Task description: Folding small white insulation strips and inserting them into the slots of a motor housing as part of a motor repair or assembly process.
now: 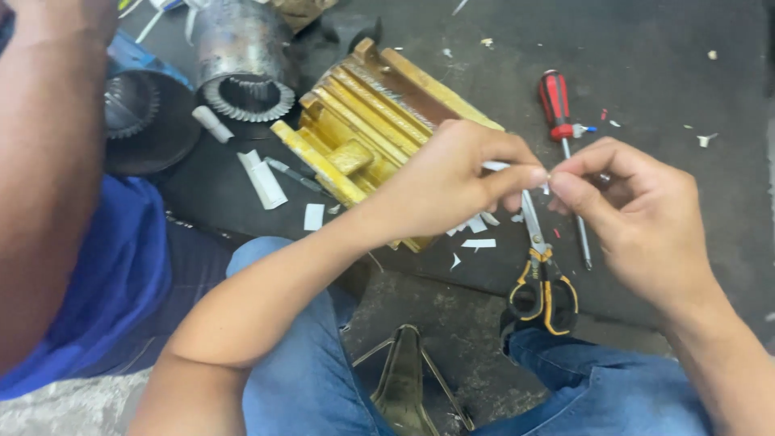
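Surface: dark mat (662,73) spread on a stained floor; the person sits with knees in blue jeans at the bottom of the frame, so everything lies within arm's reach.
Left hand (452,178): centre of frame, thumb and forefinger pinched on one end of a small white strip (497,166); the other fingers are curled under, which keeps them out of the line of sight.
Right hand (638,210): right of centre, fingertips pinched on the strip's other end, touching the left fingertips. Both hands hold the piece raised above the mat, probably to bring fine work close to the eye.
White strip: between the two pinches, mostly hidden by the fingers; its exact shape cannot be told.
Scissors (539,266): yellow-and-black handles, blades shut, lying just below the hands, handles toward the person for quick pick-up.
Screwdriver (565,137): red handle, upper right of the hands, shaft pointing toward the person.
Paper offcuts (478,242): white scraps scattered under the hands, consistent with cutting done there.
Yellow block (363,121): slotted wooden form, upper centre, behind the left hand.
Metal cylinder (242,56): toothed inner rim, upper left, set apart from the work area.
Another person: a bare arm and blue garment at the far left edge.
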